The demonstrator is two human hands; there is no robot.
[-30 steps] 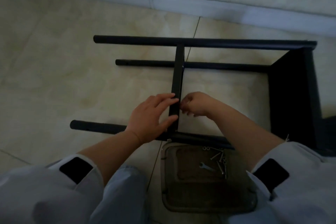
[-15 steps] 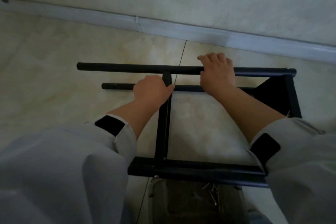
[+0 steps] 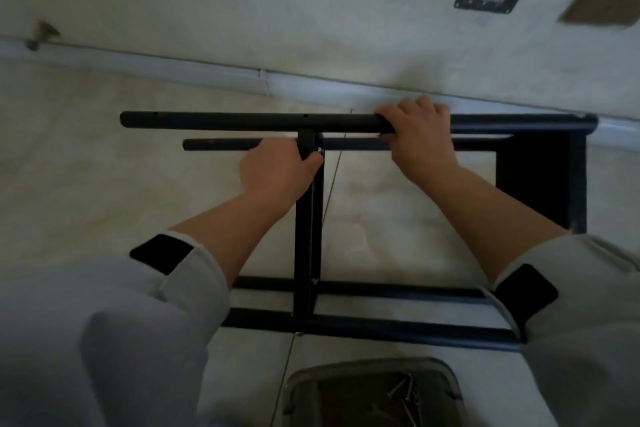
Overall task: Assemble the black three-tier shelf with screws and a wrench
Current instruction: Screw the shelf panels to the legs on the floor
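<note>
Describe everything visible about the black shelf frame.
The black shelf frame looks like painted metal and lies on its side on the pale tiled floor near the wall. Long round posts run left to right, joined by a flat crossbar with a screw near its far end; a dark end section stands at the right. The left hand grips the crossbar, and the right hand grips the farthest post.

floor (image 3: 104,191): pale tile | on it: shelf frame (image 3: 304,246), tray (image 3: 298,388)
</note>
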